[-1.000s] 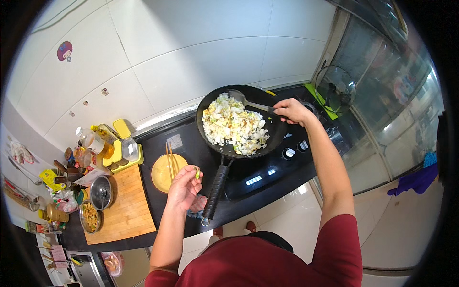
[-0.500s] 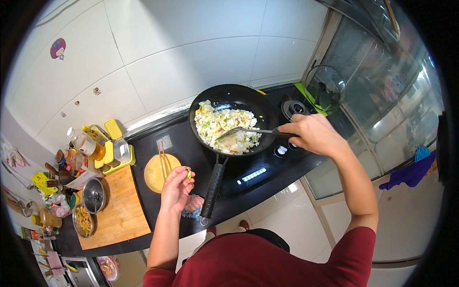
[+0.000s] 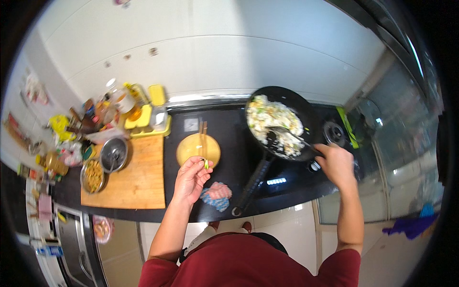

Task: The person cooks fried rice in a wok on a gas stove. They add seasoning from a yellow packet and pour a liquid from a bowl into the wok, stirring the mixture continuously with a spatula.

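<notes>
My left hand (image 3: 192, 178) is raised in front of a yellow bowl (image 3: 185, 149), thumb and fingertips pinching a small green piece of vegetable (image 3: 206, 164), perhaps scallion. A pair of wooden chopsticks (image 3: 203, 138) lies across that bowl. To the right, my right hand (image 3: 336, 163) grips the handle of a metal spatula (image 3: 297, 137), its blade down in the food. White rice with egg and green bits (image 3: 273, 117) fills the left part of the black wok (image 3: 306, 107). The wok's long wrapped handle (image 3: 253, 184) points toward me, untouched by either hand.
A wooden cutting board (image 3: 143, 177) on the left carries two metal bowls, one holding yellowish food (image 3: 93, 176). Bottles and a yellow seasoning box (image 3: 138, 122) stand behind it. A pink and blue cloth (image 3: 217, 196) lies near the counter edge. A burner (image 3: 333, 133) sits beyond the wok.
The view has swung left, so the counter and wok appear farther right. My left hand still pinches the green piece; the spatula stays in the rice with my right hand on it.
</notes>
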{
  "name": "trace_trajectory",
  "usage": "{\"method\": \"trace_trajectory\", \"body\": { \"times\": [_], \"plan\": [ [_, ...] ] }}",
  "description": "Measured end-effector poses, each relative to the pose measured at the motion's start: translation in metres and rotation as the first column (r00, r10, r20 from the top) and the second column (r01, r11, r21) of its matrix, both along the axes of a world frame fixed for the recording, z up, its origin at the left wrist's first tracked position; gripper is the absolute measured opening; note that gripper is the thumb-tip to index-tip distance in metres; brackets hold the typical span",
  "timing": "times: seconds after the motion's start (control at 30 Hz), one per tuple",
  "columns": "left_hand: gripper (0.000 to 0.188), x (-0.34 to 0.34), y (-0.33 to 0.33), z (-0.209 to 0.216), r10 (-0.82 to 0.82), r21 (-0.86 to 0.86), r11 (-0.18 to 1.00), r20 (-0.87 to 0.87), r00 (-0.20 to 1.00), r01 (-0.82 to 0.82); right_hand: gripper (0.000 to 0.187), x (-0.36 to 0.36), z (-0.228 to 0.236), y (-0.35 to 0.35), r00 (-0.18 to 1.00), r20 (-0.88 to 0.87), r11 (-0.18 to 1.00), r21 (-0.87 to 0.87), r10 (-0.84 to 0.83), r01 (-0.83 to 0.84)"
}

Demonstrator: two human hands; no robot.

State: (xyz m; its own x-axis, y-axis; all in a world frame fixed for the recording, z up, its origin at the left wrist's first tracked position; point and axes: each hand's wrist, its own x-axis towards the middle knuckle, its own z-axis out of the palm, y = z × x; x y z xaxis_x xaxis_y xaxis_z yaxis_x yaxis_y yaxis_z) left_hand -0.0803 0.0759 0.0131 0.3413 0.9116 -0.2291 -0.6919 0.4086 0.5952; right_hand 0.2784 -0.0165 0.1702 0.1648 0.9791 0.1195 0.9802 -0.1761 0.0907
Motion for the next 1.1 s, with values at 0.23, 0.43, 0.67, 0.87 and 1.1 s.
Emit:
{"method": "trace_trajectory", "body": {
  "times": [0.23,0.43,0.67,0.87,1.1],
  "plan": [
    [0.008,-0.143,-0.040,-0.030,0.511,-0.038,0.853,-0.137,0.848,-0.520,0.036,-0.037,0.040,-0.028,0.989,-0.139,0.960,0.264,-0.055,0.090],
    [0.008,-0.327,-0.093,-0.096,0.825,-0.001,0.476,-0.348,0.446,-0.880,0.034,-0.075,0.029,0.008,0.972,-0.177,0.963,0.194,-0.152,0.186],
    [0.019,-0.526,-0.147,-0.179,0.667,0.145,0.225,-0.744,0.044,-0.963,0.035,-0.085,0.018,0.041,0.982,-0.169,0.986,0.125,-0.086,0.108],
    [0.031,-0.525,-0.149,-0.201,0.334,0.267,0.423,-0.934,-0.125,-0.866,0.035,-0.089,0.019,0.032,0.988,-0.097,0.988,0.079,-0.122,0.130],
    [0.020,-0.281,-0.058,-0.106,0.601,0.362,0.706,-0.760,0.246,-0.609,0.033,-0.093,0.039,-0.001,0.980,-0.126,0.985,0.059,-0.155,0.164]
  ]
}}
